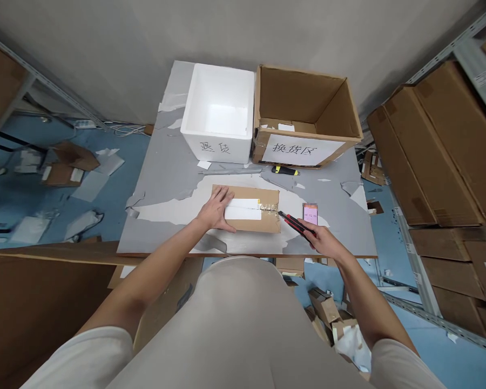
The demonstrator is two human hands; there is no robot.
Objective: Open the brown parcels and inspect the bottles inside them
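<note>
Carton (249, 210): long axis left-right; left hand (218, 208) spread atop; right hand (319, 237) clasping cutter (295, 222), blade (281, 213) pointing left toward carton.

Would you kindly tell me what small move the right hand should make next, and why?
I would probably bring the tip of the red-and-black cutter to the clear tape at the right end of the carton: the right hand holds the cutter with its tip near that end, and the left hand rests on the other, likely steadying it.
</note>
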